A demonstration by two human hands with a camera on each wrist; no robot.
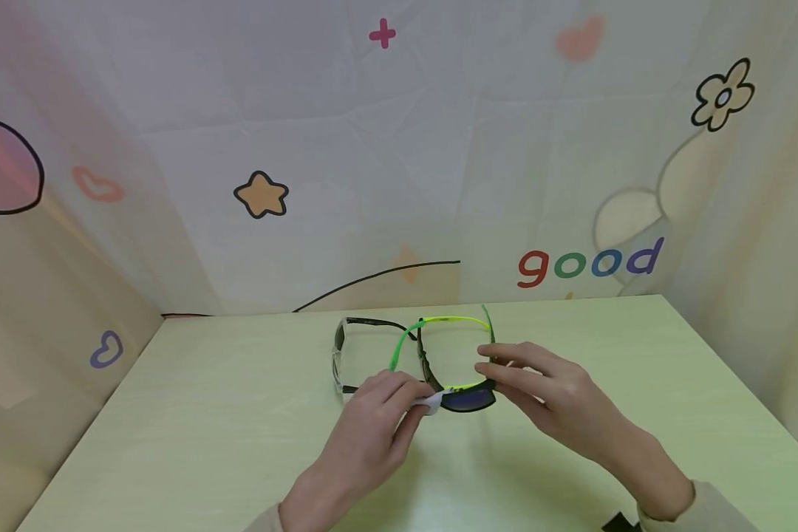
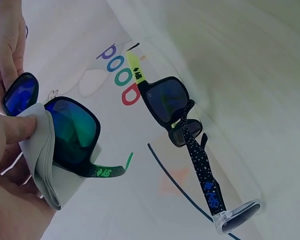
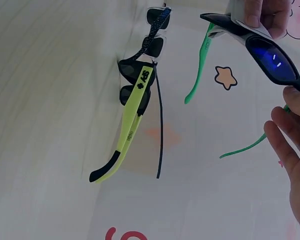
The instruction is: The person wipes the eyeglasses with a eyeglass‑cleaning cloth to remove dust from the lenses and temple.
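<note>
Sunglasses with a dark frame, green temples and blue-green mirrored lenses (image 2: 75, 130) are held above the table between both hands. My left hand (image 1: 379, 425) pinches a folded pale grey cloth (image 2: 42, 155) around the frame, covering part of the front near the bridge. At the other end, my right hand (image 1: 558, 395) grips the corner by the hinge between thumb and fingers; one blue lens (image 3: 272, 60) is bare there. The temples are unfolded and point away from me.
Behind the hands, sunglasses with yellow temples (image 3: 132, 105) and a clear-framed pair with speckled black temples (image 2: 202, 170) stand side by side on the pale table (image 1: 173, 443). A printed curtain (image 1: 372, 148) hangs behind. A small black object (image 1: 618, 522) shows at the bottom edge.
</note>
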